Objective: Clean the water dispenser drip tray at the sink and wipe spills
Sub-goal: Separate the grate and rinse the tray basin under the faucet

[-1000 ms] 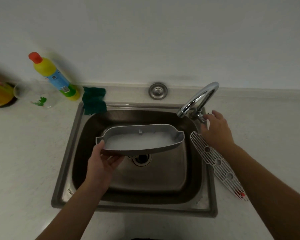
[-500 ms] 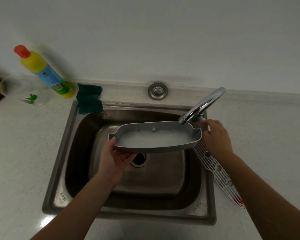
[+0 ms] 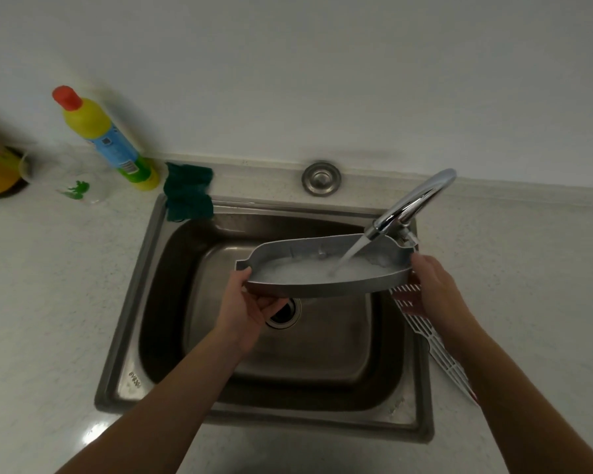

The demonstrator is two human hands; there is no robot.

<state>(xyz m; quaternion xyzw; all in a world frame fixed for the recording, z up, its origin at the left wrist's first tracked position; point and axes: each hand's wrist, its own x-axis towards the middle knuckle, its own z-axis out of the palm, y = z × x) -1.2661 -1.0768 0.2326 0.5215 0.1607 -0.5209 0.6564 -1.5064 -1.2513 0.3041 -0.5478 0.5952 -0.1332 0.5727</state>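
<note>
Drip tray (image 3: 322,285) in left hand (image 3: 243,309) and right hand (image 3: 435,285) grip above steel countertop sink (image 3: 322,357).

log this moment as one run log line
step: rinse | left hand: grips drip tray left end | right hand: at right end, grip unclear | tap: running into tray | tray: sudsy, over sink

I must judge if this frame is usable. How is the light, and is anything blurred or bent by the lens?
Head view: dim, even light; a small glare patch on the counter; the backsplash edge bows from the wide lens; the cup and yellow bottle at the left look soft; the drip tray and faucet are fairly sharp.
</note>
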